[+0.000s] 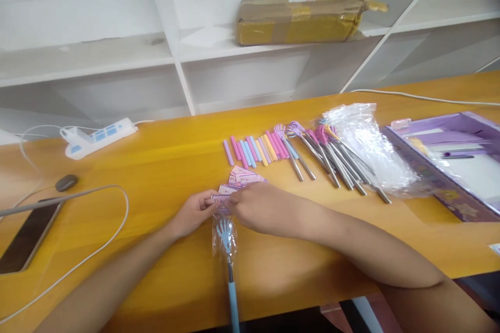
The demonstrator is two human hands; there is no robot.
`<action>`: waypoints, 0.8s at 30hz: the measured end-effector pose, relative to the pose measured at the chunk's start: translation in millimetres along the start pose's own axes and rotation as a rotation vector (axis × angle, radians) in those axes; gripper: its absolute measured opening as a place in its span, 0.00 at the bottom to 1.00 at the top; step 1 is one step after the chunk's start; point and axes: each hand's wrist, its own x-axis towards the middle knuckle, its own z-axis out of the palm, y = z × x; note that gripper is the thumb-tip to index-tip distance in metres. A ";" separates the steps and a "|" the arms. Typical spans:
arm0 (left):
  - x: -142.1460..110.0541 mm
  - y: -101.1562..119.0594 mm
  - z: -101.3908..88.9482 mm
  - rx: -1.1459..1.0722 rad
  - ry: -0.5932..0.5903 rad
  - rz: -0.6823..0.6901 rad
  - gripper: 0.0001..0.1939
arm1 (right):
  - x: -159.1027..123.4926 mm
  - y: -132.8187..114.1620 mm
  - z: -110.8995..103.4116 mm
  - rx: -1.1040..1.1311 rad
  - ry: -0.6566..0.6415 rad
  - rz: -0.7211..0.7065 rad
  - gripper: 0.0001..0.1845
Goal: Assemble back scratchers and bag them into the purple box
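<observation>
A light blue back scratcher (225, 237) lies in a clear plastic sleeve, its handle pointing down toward the table's front edge. At the sleeve's top, a small purple header card (221, 199) is pinched between my left hand (197, 212) and my right hand (253, 205). My right fingers are partly hidden behind the back of that hand. Just beyond, several printed cards (244, 174) lie fanned on the table. Farther back, pastel handle tubes (250, 151) form a row, and back scratchers with metal rods (336, 156) are piled to their right.
Clear plastic sleeves (367, 151) are heaped beside a purple display box (437, 192) on the right. A power strip (103, 138), a phone (29, 237) and a white cable (117, 229) occupy the left. A taped carton (300, 21) rests on the shelf behind.
</observation>
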 end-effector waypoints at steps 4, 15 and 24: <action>0.6 1.4 0.5 0.007 -0.010 0.017 0.22 | -1.1 -1.5 -2.8 -0.090 -0.029 -0.022 0.13; -7.4 8.7 -0.3 -0.086 -0.246 -0.101 0.26 | -1.8 -9.3 -16.7 0.035 -0.309 0.243 0.25; -13.5 1.8 1.9 -0.054 -0.369 -0.192 0.30 | -42.5 -64.1 29.9 0.948 -0.237 0.270 0.21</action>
